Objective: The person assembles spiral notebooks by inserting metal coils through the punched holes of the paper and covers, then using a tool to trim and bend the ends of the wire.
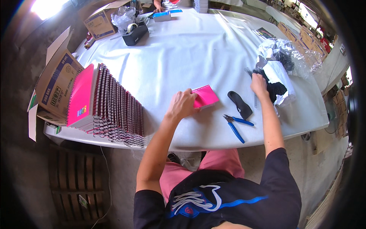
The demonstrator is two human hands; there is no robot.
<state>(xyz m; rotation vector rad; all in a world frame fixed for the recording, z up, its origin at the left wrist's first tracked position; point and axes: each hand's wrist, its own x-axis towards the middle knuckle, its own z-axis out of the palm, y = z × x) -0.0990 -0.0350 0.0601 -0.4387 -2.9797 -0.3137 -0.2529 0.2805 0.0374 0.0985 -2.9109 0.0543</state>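
My left hand rests on a small pink notebook lying flat on the white table, fingers spread over its left part. My right hand reaches into a pile of black spiral coils on white paper at the right, fingers closed among them; whether it holds a coil is unclear. Between the hands lie a black curved tool and blue-handled pliers.
A long row of pink spiral-bound notebooks leans at the left beside an open cardboard box. Crumpled clear plastic sits at the right. A black tape dispenser, another box and another person's hand are at the far end.
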